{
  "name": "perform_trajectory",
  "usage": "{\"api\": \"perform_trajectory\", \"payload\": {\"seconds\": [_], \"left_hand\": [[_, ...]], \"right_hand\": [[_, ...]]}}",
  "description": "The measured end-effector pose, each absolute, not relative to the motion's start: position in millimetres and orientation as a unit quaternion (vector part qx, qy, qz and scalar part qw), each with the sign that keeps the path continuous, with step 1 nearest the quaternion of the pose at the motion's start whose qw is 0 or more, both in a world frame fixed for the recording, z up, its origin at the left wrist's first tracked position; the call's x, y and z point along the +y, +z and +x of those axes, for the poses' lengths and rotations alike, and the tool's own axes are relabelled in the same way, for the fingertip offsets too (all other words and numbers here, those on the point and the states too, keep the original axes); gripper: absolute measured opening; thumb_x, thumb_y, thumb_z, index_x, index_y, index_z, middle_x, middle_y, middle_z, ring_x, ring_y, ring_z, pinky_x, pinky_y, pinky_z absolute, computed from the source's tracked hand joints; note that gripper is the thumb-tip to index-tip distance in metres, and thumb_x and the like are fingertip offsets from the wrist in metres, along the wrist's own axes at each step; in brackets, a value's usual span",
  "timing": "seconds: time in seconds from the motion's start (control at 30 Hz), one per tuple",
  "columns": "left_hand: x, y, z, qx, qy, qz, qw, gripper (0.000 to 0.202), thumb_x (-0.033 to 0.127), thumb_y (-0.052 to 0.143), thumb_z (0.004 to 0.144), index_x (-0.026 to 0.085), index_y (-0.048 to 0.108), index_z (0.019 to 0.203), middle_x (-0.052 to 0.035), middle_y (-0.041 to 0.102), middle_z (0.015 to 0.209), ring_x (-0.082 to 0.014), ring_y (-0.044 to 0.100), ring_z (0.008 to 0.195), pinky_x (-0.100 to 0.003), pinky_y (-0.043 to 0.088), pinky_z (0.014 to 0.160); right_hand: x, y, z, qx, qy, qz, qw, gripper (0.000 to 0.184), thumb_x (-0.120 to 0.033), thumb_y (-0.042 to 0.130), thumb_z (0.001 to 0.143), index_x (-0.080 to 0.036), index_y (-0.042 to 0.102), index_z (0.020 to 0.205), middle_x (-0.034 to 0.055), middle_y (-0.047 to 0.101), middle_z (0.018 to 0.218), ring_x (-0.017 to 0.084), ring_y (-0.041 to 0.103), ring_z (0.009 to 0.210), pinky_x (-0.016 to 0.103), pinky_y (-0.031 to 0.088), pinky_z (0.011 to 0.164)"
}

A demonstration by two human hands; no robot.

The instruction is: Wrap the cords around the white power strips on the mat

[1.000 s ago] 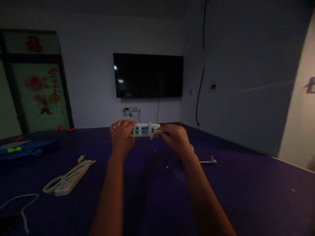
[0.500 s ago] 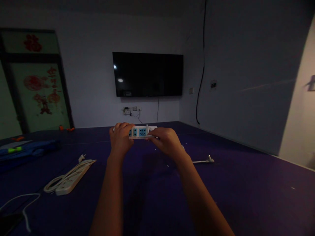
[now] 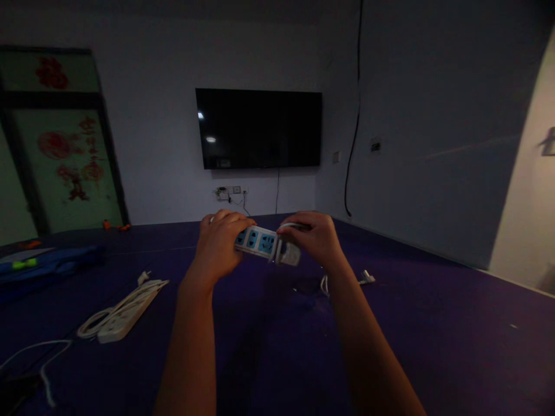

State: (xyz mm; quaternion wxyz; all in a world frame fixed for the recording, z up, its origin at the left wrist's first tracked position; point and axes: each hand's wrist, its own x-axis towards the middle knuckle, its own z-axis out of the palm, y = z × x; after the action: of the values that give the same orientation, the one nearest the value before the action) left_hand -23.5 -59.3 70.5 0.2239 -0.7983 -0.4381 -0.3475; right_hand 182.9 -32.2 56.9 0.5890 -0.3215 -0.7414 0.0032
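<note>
A white power strip (image 3: 260,241) with blue socket faces is held up in front of me, its right end tilted down. My left hand (image 3: 223,240) is wrapped round its left part and hides that end. My right hand (image 3: 314,234) pinches the white power cord (image 3: 292,225) just above the strip's right end. A turn of the cord passes across the strip near that end. More white cord and a plug (image 3: 367,277) lie on the purple surface beyond my right forearm, which covers part of the cord.
Another white power strip (image 3: 125,315) lies to the left, its cord bundled along it. A white cable (image 3: 50,364) curves at the lower left. Blue cloth (image 3: 65,260) lies at the far left. A television (image 3: 260,130) hangs on the wall.
The strip has shifted right and tilted, its right end now lower. My right hand has moved right and up from the strip, drawing the cord with it.
</note>
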Motion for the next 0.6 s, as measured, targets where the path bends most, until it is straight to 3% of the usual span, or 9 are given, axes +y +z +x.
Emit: {"api": "perform_trajectory", "payload": {"seconds": [0.3,0.6], "left_hand": [[-63.9,72.7,-31.4,-0.355,-0.362,-0.849,0.149,0.043,0.013,0.064,0.058,0.027,0.067,0.098,0.0005,0.069,0.100,-0.0216,0.057,0.099,-0.035,0.040,0.086],[-53.6,69.3,-33.8,-0.370,-0.423,-0.826,0.035,0.054,0.027,0.083,0.046,0.024,0.069,0.098,-0.0027,0.068,0.099,-0.0228,0.059,0.095,-0.037,0.045,0.086]], "right_hand": [[-21.5,50.3,184.5,-0.733,0.237,-0.203,0.604,0.026,-0.045,0.074,0.058,-0.019,0.068,0.058,0.0031,0.063,0.067,0.014,0.057,0.064,0.028,0.045,0.061],[-1.6,33.4,171.0,-0.625,0.413,-0.221,0.625,0.034,-0.052,0.067,0.066,-0.018,0.067,0.070,0.0001,0.059,0.061,0.011,0.050,0.053,0.024,0.040,0.050]]}}
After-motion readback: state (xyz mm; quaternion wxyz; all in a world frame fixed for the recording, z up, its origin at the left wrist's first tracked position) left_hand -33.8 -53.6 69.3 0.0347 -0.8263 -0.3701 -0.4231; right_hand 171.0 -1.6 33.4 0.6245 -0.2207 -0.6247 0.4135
